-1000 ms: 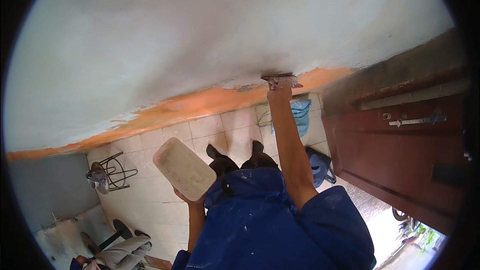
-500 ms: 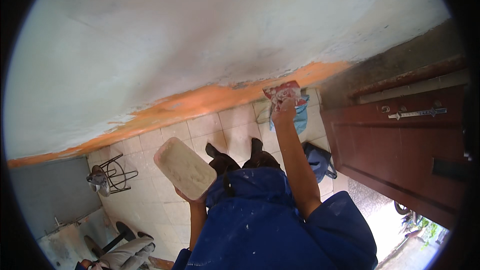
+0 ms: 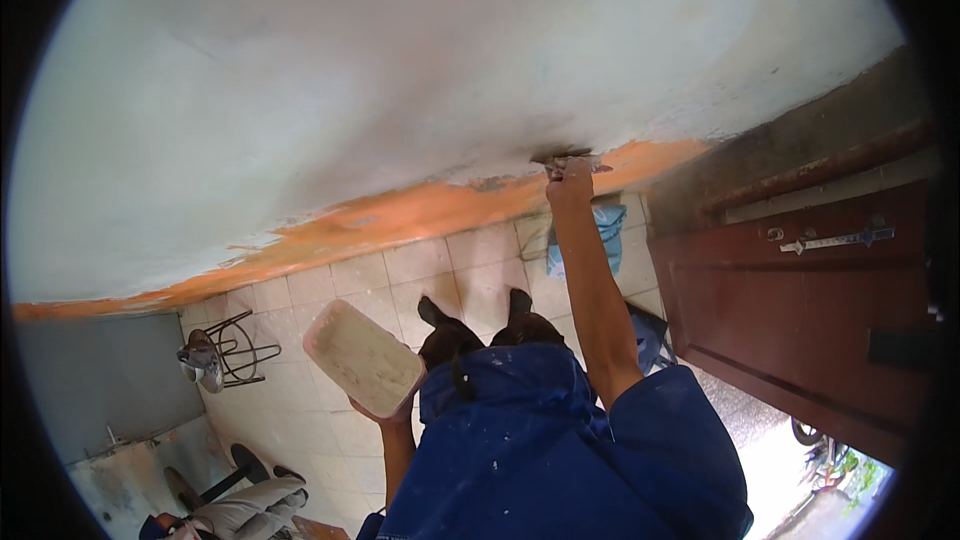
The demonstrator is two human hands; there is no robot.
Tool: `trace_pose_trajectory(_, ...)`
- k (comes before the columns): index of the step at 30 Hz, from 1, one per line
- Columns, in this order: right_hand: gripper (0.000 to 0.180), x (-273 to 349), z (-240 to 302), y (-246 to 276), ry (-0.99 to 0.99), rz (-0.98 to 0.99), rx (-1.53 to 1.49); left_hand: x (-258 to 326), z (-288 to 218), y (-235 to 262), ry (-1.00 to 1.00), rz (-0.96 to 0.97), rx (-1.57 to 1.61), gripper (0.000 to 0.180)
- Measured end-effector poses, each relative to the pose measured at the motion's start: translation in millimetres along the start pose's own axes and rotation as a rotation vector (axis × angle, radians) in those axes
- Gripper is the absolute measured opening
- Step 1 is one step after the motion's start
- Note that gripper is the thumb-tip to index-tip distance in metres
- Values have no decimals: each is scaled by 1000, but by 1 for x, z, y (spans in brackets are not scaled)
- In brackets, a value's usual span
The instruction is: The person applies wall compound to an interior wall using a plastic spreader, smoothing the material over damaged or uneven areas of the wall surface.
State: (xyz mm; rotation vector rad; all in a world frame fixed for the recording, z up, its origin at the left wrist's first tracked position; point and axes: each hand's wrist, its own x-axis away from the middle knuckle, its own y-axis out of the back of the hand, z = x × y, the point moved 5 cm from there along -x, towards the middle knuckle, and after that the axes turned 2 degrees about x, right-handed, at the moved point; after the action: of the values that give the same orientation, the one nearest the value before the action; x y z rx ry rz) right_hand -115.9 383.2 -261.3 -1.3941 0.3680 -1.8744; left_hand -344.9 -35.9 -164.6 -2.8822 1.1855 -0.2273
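My left hand point(image 3: 385, 414) grips the lower end of a pale rectangular plastic tub point(image 3: 318, 328) from below. A smooth off-white paste point(image 3: 368, 360) lies in the tub. My right arm reaches forward, and my right hand point(image 3: 570, 184) is closed on a putty scraper point(image 3: 600, 166), partly hidden by the fingers. Its blade, seen nearly edge-on, is at the wall where the whitish coat point(image 3: 480, 60) meets a rough-edged orange strip point(image 3: 400, 208). Whether the blade carries paste cannot be made out.
Below my right forearm, a light-blue bag point(image 3: 610, 240) lies on the tiled floor, with a dark-blue bag point(image 3: 648, 335) nearer. A brown door point(image 3: 780, 290) stands at right. At left are a metal-framed stool point(image 3: 238, 355) and another person's pale-trousered legs point(image 3: 245, 512).
My right hand has moved up to the wall, and the scraper has turned from showing its red face to nearly edge-on. The tub has shifted slightly left and down.
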Motion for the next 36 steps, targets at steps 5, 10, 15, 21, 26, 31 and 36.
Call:
trace_pose_trajectory(5,21,25,23,3,18,358,53,-4,6,-7,62,20,204,70)
trace_pose_trajectory(10,47,39,15,58,12,185,298,-1,20,-3,33,-132,358,67)
trace_pose_trajectory(15,38,-38,-21,135,11,315,-141,-4,7,-35,130,-97,520,65)
trace_pose_trajectory(21,16,40,-36,5,25,168,-8,11,25,8,19,-82,160,66)
trace_pose_trajectory(26,6,99,-18,-46,16,-199,37,11,18,0,103,-69,503,67)
trace_pose_trajectory(31,4,143,-3,-67,40,-124,-6,5,24,8,-55,48,-237,67)
trace_pose_trajectory(36,14,111,0,-28,19,340,104,3,20,-5,37,-24,79,65)
